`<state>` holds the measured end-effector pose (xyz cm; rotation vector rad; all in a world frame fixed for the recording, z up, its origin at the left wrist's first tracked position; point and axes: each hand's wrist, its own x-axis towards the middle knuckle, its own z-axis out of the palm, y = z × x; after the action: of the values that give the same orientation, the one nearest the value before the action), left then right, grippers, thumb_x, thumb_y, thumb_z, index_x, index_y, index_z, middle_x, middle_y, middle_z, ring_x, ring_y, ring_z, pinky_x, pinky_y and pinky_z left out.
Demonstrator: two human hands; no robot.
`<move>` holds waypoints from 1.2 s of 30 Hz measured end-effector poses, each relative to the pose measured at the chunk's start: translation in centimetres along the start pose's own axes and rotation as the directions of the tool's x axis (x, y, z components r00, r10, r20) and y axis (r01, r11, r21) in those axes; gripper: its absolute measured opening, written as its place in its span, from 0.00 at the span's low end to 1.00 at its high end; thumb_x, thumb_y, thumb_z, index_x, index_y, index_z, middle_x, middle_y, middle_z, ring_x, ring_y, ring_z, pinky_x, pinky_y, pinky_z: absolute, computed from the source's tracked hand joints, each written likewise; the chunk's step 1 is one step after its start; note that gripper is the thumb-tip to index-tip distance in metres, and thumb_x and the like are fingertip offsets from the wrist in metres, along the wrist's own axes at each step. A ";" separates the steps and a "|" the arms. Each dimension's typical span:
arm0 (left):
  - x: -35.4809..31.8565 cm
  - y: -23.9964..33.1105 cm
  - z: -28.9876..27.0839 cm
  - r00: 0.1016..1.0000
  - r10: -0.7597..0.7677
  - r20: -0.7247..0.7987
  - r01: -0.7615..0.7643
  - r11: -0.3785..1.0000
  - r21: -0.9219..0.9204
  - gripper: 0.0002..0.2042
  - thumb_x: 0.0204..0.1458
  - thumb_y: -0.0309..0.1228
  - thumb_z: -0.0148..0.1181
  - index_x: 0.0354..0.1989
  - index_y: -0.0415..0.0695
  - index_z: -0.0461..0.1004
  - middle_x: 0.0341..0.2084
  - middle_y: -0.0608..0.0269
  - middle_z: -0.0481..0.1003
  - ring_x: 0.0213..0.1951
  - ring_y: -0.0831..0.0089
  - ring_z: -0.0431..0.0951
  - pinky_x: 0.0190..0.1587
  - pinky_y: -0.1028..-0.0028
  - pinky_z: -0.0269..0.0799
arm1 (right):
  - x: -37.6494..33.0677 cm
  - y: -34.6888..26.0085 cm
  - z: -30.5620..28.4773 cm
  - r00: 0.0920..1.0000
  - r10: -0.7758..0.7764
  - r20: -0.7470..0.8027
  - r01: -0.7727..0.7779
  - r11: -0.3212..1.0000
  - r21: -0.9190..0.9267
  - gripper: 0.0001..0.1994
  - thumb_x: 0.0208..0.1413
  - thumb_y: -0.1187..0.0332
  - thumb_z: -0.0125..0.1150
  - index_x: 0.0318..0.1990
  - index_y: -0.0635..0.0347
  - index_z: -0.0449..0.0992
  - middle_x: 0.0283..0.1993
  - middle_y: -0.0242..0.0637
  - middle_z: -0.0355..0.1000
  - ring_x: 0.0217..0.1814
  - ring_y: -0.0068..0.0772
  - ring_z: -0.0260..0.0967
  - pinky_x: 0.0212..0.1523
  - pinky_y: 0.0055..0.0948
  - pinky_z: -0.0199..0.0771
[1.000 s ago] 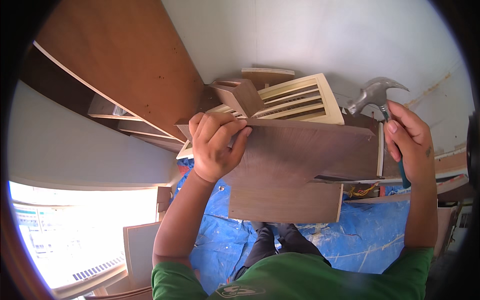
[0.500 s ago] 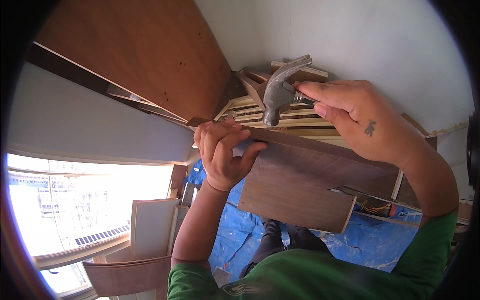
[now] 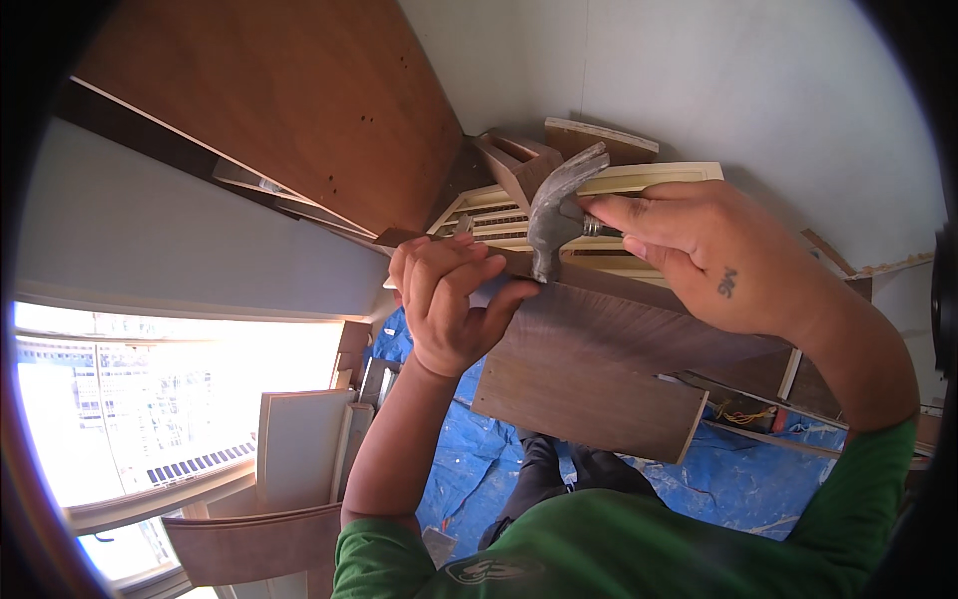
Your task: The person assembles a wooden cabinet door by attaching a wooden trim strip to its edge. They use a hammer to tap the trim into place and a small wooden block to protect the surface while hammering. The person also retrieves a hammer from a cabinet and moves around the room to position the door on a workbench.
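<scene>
Head view is showing the right hand [image 3: 709, 255] clasping the hammer [image 3: 552, 225], handle pointing right, its striking face standing at the board's [image 3: 599, 324] far edge, contact unclear, just right of the left hand [image 3: 444, 299], whose fingers are gripping that edge.

Blue tarp [image 3: 464, 469] (underfoot) shows an indoor worksite

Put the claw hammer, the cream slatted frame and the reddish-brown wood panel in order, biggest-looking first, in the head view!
1. Reddish-brown wood panel
2. Cream slatted frame, partly covered
3. Claw hammer, handle mostly hidden by the right hand
</scene>
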<state>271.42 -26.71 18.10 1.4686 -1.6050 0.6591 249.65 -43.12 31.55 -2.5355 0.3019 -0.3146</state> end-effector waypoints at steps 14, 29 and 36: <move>0.1 0.0 0.3 0.999 -0.001 -0.036 0.000 1.000 -0.012 0.23 0.38 0.45 0.81 0.39 0.51 0.75 0.36 0.70 0.76 0.44 0.68 0.79 0.52 0.59 0.67 | 0.1 -0.2 -0.2 0.998 -0.031 -0.063 0.030 0.999 -0.021 0.23 0.59 0.82 0.56 0.62 0.58 0.76 0.30 0.43 0.72 0.28 0.43 0.68 0.34 0.38 0.69; 0.0 -0.1 0.3 0.999 0.013 -0.041 -0.013 1.000 -0.015 0.23 0.38 0.43 0.81 0.40 0.50 0.76 0.37 0.67 0.77 0.45 0.67 0.78 0.52 0.58 0.67 | 0.6 -1.1 -0.8 0.999 -0.004 -0.053 0.001 0.998 -0.062 0.19 0.60 0.79 0.55 0.59 0.60 0.78 0.32 0.47 0.73 0.29 0.46 0.67 0.36 0.40 0.69; -0.4 -0.1 0.2 0.999 0.006 -0.050 -0.006 1.000 -0.004 0.23 0.39 0.43 0.80 0.39 0.49 0.76 0.38 0.66 0.77 0.43 0.66 0.77 0.51 0.58 0.68 | 0.6 -1.0 -1.0 0.999 0.032 -0.042 -0.031 1.000 0.001 0.19 0.63 0.77 0.55 0.61 0.60 0.77 0.34 0.48 0.75 0.31 0.45 0.69 0.39 0.37 0.71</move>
<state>271.47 -26.66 17.69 1.4339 -1.5720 0.6900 250.04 -42.99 32.98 -2.5232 0.3576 -0.3566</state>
